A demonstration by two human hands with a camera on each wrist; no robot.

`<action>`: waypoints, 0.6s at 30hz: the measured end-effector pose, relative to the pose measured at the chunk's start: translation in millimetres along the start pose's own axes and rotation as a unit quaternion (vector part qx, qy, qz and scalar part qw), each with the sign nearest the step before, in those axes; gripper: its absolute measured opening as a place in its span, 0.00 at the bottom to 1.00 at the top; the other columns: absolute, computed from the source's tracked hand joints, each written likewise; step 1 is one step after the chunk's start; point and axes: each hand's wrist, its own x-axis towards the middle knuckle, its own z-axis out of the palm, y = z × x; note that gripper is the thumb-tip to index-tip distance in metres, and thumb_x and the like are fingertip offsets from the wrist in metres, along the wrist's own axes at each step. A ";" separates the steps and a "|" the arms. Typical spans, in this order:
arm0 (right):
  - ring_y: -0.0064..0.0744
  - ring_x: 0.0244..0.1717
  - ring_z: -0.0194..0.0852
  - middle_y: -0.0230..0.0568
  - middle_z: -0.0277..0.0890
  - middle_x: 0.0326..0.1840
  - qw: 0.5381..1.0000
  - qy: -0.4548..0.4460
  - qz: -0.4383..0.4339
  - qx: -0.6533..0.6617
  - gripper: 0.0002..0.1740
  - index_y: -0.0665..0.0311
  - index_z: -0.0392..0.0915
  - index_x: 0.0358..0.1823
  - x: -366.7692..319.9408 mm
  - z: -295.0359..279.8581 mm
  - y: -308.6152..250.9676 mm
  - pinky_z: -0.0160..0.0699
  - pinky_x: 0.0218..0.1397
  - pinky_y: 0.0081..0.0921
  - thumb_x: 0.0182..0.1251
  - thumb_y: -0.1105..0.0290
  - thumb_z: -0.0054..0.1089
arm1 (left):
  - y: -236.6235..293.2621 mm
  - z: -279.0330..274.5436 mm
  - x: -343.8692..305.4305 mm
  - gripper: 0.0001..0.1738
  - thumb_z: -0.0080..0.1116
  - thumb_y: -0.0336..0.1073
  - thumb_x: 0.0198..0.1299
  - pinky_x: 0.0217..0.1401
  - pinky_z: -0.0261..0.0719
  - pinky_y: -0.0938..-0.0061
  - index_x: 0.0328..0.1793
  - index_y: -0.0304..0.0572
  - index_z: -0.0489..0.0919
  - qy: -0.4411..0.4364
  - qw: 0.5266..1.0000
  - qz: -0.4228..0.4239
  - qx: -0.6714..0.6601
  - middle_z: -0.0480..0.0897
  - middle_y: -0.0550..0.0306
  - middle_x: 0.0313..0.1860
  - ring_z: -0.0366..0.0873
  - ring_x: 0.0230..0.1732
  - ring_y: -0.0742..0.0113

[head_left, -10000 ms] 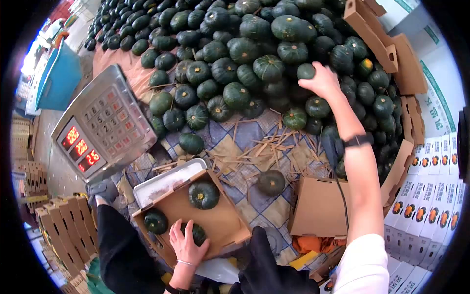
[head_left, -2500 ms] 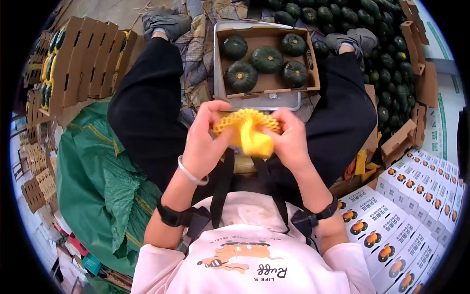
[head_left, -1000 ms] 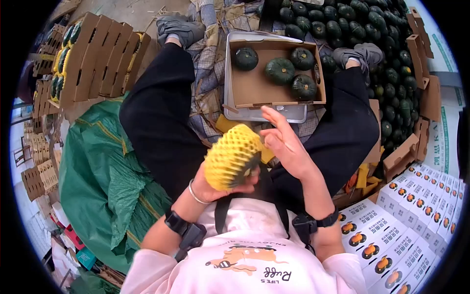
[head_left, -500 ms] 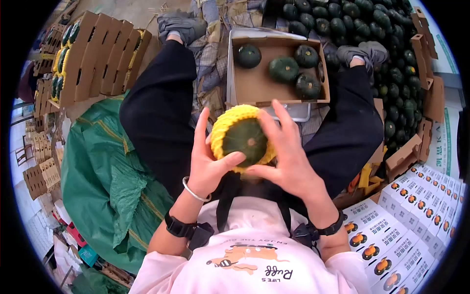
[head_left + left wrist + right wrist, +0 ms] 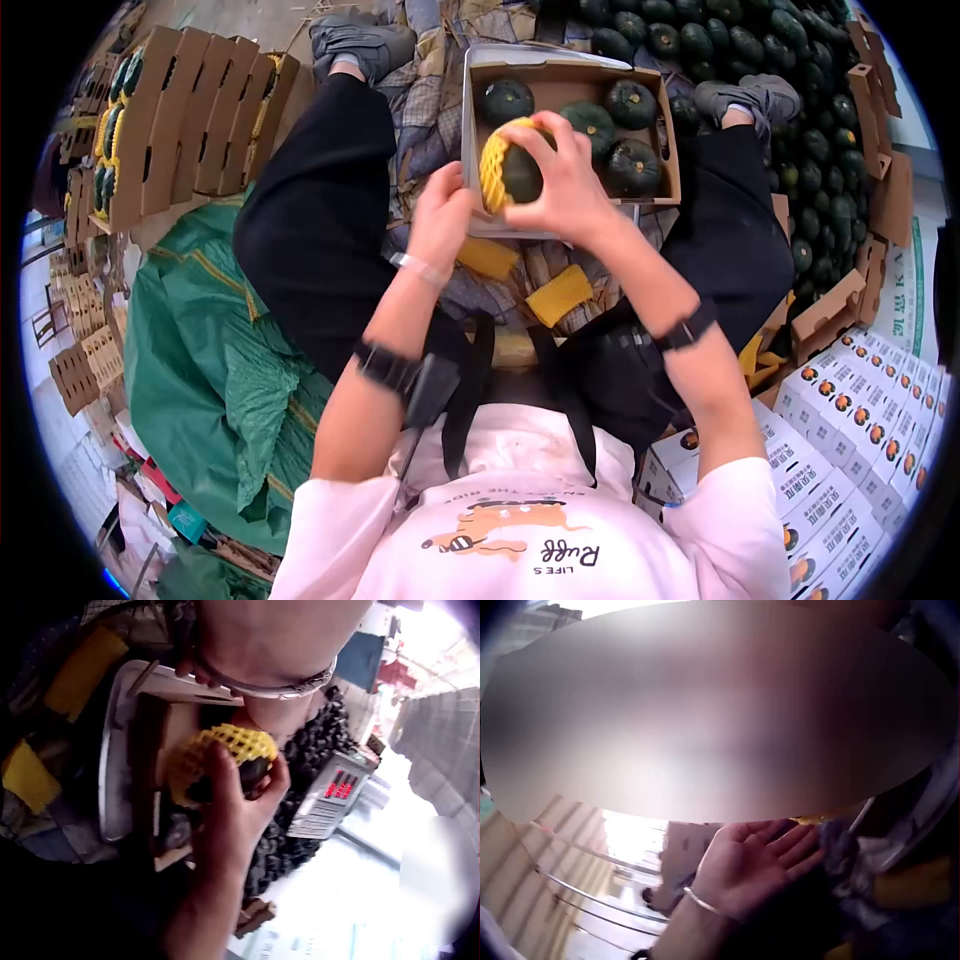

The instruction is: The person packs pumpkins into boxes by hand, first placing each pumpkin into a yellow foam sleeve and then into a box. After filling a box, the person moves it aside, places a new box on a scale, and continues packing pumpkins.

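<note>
My right hand [image 5: 572, 185] grips a dark green pumpkin [image 5: 524, 176] partly covered by a yellow foam net sleeve [image 5: 494, 168]. It holds the pumpkin over the near left part of a cardboard box [image 5: 673, 150], where several bare pumpkins [image 5: 632, 104] lie. In the left wrist view, the right hand's thumb and fingers span the netted pumpkin [image 5: 255, 771]. My left hand [image 5: 442, 215] is just left of the pumpkin and holds nothing. The right wrist view shows that left hand [image 5: 757, 862] palm up with its fingers extended; a large blur covers most of that view.
The box stands on a metal tray [image 5: 480, 53] between my legs. Two loose yellow foam sleeves [image 5: 560, 295] lie nearer me. A pumpkin pile [image 5: 815, 145] spreads at right, above printed white cartons [image 5: 840, 400]. Stacked boxes [image 5: 170, 120] and a green tarp [image 5: 215, 380] are at left.
One pumpkin came out of the box and got a yellow foam sleeve. Both hands held it near my lap; now the right hand has carried it forward and the left has let go.
</note>
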 end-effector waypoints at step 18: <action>0.66 0.71 0.46 0.37 0.50 0.75 0.975 -0.096 0.030 -0.200 0.32 0.43 0.68 0.64 3.5 73.8 -6.5 0.66 0.57 0.71 0.55 0.59 0.66 | -57.3 -31.3 84.1 0.33 0.52 0.24 0.51 0.60 0.73 0.59 0.68 0.49 0.69 -0.057 0.926 0.095 0.362 0.79 0.40 0.55 0.75 0.58 0.42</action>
